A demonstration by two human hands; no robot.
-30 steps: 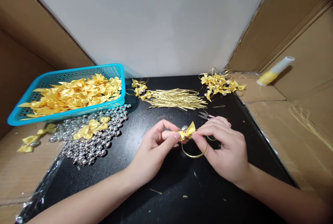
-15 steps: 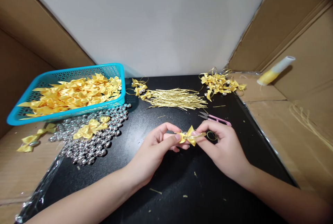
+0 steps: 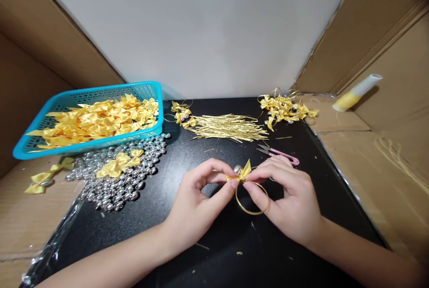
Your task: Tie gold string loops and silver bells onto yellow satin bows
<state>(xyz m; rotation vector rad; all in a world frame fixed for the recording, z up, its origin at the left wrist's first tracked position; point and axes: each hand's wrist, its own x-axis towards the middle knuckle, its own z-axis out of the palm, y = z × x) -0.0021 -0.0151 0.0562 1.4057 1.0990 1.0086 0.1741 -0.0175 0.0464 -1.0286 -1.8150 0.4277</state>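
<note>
Well, table [image 3: 221, 259]: yellow ribbon bow [image 3: 247, 170] held over it.
Left hand [image 3: 201, 196]: thumb and fingertips pinching the bow's left side.
Right hand [image 3: 290, 196]: pinching its right side, near the gold cord loop [image 3: 251, 213].
Gold cord loop: springy, I'd guess.
Yellow ribbon bow: light, soft, perhaps slippery; best held at the knot.
Silver bead [image 3: 237, 169]: probably smooth, hard, poor to grip.

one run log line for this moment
left hand: pinching yellow satin bow | right hand: pinching gold cord loop at bow | pink thread snips: just beyond right hand
</note>
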